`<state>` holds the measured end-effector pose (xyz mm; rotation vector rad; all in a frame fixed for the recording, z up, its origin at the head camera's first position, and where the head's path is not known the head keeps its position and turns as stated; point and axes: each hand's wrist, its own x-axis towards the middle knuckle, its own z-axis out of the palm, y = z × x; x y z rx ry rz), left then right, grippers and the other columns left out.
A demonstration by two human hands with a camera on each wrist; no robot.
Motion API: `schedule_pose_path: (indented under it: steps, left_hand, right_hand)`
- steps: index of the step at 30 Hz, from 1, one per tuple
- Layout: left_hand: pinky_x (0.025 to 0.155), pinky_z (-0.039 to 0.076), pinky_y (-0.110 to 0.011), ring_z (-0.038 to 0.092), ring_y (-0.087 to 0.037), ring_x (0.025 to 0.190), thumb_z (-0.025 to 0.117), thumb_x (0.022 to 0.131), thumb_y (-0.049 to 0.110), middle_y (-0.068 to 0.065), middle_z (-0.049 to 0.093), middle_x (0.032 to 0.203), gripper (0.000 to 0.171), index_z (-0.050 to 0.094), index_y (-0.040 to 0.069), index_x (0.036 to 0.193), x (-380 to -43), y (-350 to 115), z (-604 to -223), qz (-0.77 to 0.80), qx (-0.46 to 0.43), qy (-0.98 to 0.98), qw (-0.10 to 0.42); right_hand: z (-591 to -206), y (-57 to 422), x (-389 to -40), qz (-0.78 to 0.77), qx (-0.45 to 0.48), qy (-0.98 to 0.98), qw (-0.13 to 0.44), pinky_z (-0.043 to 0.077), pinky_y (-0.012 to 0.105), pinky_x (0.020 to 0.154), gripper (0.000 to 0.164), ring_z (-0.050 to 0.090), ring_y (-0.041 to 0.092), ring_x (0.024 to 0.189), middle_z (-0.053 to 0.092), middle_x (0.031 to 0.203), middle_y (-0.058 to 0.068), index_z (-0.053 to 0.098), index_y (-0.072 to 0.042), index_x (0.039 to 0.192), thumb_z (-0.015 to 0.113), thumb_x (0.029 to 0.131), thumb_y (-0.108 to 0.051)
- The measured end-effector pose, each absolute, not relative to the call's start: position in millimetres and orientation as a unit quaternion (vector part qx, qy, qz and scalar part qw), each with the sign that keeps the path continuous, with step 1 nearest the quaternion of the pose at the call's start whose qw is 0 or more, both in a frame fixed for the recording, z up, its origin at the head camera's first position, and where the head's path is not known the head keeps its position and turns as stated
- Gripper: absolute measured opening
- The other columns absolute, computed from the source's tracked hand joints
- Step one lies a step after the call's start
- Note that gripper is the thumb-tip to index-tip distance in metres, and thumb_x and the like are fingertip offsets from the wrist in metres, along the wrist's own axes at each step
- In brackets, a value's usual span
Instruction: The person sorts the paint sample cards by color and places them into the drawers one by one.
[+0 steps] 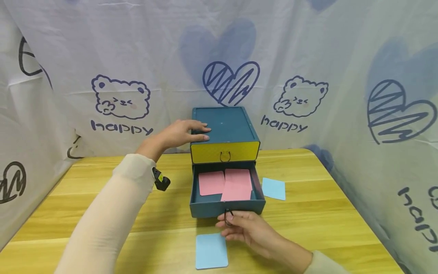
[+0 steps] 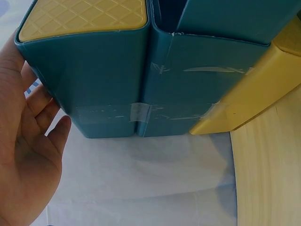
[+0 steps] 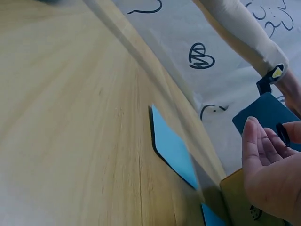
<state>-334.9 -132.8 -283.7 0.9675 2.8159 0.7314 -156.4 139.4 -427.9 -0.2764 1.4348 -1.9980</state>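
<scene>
A teal drawer box (image 1: 226, 123) with a yellow upper front stands on the table, its lower drawer (image 1: 205, 208) pulled out. Two pink cards (image 1: 237, 184) lie inside that drawer. My left hand (image 1: 183, 133) rests on the left side of the box top, fingers and thumb laid over the edge; the left wrist view shows this hand (image 2: 33, 127) against the taped side. At the drawer front, my right hand (image 1: 251, 230) pinches the black ring pull (image 1: 228, 217) between thumb and fingers. The same ring (image 3: 283, 135) shows beside the thumb in the right wrist view.
One blue card (image 1: 211, 251) lies on the table in front of the drawer, left of my right hand. Another blue card (image 1: 273, 188) lies right of the box. Behind hangs a white printed curtain (image 1: 164, 57), close to the box and the table's back edge.
</scene>
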Motion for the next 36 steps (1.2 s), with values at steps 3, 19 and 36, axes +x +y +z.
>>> schedule_pose_path:
  steps: [3,19,36]
  left_hand:
    - [0.113,0.028,-0.052,0.028,-0.027,0.143,0.059,0.096,0.047,-0.003,0.037,0.154,0.051,0.056,0.022,0.140,-334.3,-132.2,-283.7,0.241,0.314,0.917,0.037]
    - [0.112,0.029,-0.052,0.030,-0.027,0.143,0.058,0.096,0.050,-0.001,0.037,0.154,0.051,0.057,0.024,0.140,-335.0,-131.7,-284.5,0.238,0.310,0.920,0.033]
    - [0.112,0.030,-0.051,0.030,-0.026,0.143,0.058,0.095,0.050,0.000,0.037,0.154,0.051,0.057,0.025,0.139,-336.1,-130.7,-285.1,0.237,0.306,0.922,0.035]
  right_hand:
    - [-427.1,139.4,-158.8,-0.756,-0.116,0.566,0.308,0.055,0.031,0.087,0.045,0.068,0.017,0.096,0.068,0.116,0.012,0.055,0.010,0.130,0.058,0.100,-0.023]
    - [-425.0,131.6,-200.0,-0.756,-0.124,0.585,0.267,0.051,0.035,0.094,0.045,0.062,0.020,0.107,0.062,0.126,0.013,0.053,0.007,0.134,0.059,0.100,-0.022]
    - [-421.7,129.6,-252.7,-0.745,-0.102,0.592,0.291,0.049,0.037,0.098,0.041,0.062,0.024,0.110,0.063,0.123,0.014,0.055,0.003,0.134,0.058,0.101,-0.021]
